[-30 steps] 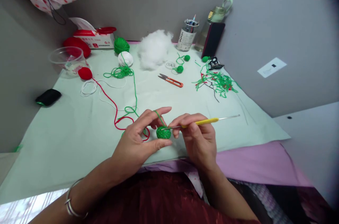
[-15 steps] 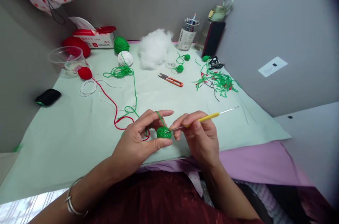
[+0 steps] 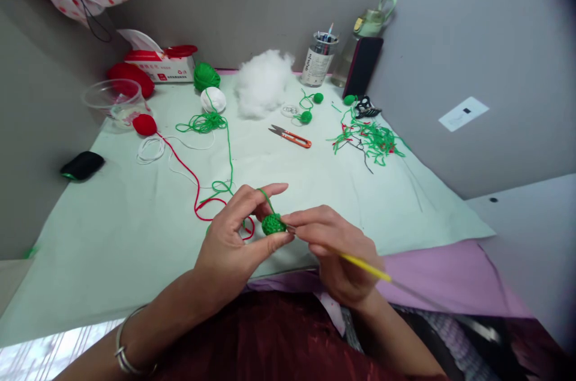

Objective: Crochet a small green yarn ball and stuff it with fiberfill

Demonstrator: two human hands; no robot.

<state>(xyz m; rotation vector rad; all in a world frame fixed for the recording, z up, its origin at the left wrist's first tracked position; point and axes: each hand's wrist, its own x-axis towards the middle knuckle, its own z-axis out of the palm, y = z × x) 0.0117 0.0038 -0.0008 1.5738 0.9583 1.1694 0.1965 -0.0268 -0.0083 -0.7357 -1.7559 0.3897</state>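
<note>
Near the table's front edge, my left hand [image 3: 238, 237] pinches a small green crocheted piece [image 3: 273, 224] between thumb and fingers, its index finger stretched out with green yarn running over it. My right hand [image 3: 344, 252] is closed on a crochet hook with a yellow grip [image 3: 366, 266]. The hook's near tip meets the right side of the green piece, partly hidden by my fingertips. Its other metal end points down to the right, blurred. Red yarn [image 3: 198, 189] and green yarn [image 3: 230, 156] lie to the left of my left hand.
Orange-handled snips [image 3: 292, 137] lie mid-table. Behind are white stuffing [image 3: 263, 84], a green ball [image 3: 206, 77], a tissue box [image 3: 166, 68] and a pen jar [image 3: 318, 63]. Yarn scraps [image 3: 373, 140] and a leaning phone [image 3: 363, 67] are at right; a plastic cup [image 3: 112, 102] stands left.
The hook has swung from pointing up right to pointing down right as my right hand turned. The green piece and my left hand have shifted slightly, the piece moving a little left.
</note>
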